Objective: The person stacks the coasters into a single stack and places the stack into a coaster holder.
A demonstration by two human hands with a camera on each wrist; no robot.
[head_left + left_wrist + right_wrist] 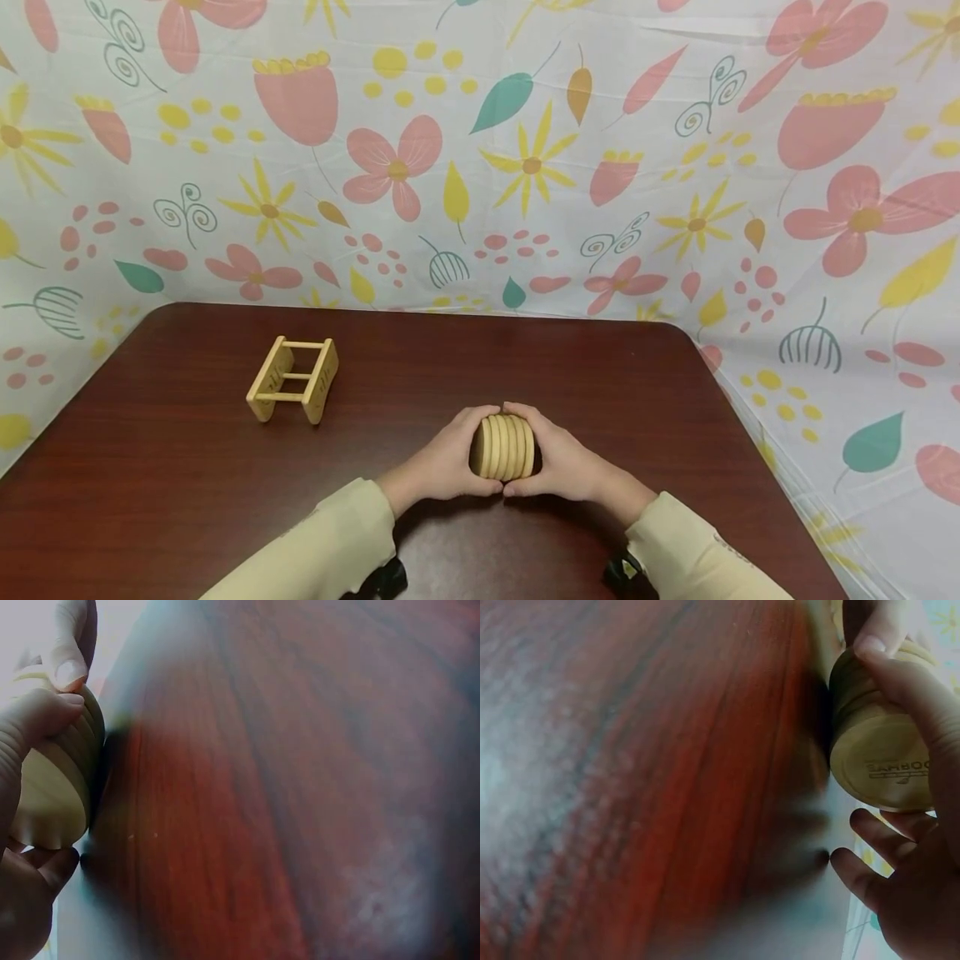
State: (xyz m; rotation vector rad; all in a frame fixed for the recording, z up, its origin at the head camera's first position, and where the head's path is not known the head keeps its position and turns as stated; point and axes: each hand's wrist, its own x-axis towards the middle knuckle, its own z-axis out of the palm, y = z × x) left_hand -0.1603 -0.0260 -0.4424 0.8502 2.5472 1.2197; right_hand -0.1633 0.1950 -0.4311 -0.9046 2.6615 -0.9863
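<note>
Coasters (505,447) are gathered on edge, left hand (442,460) and right hand (564,463) clasping the stack; wooden rack (293,379) sits unfilled, well apart.

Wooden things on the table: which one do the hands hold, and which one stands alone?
The hands hold the stack of round wooden coasters, pressed together on edge. The small wooden rack stands alone, to the left, untouched.

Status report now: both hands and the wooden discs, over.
Left hand and right hand grip stack of wooden discs from both ends, on edge. Wooden rack apart, left. Nothing between.
</note>
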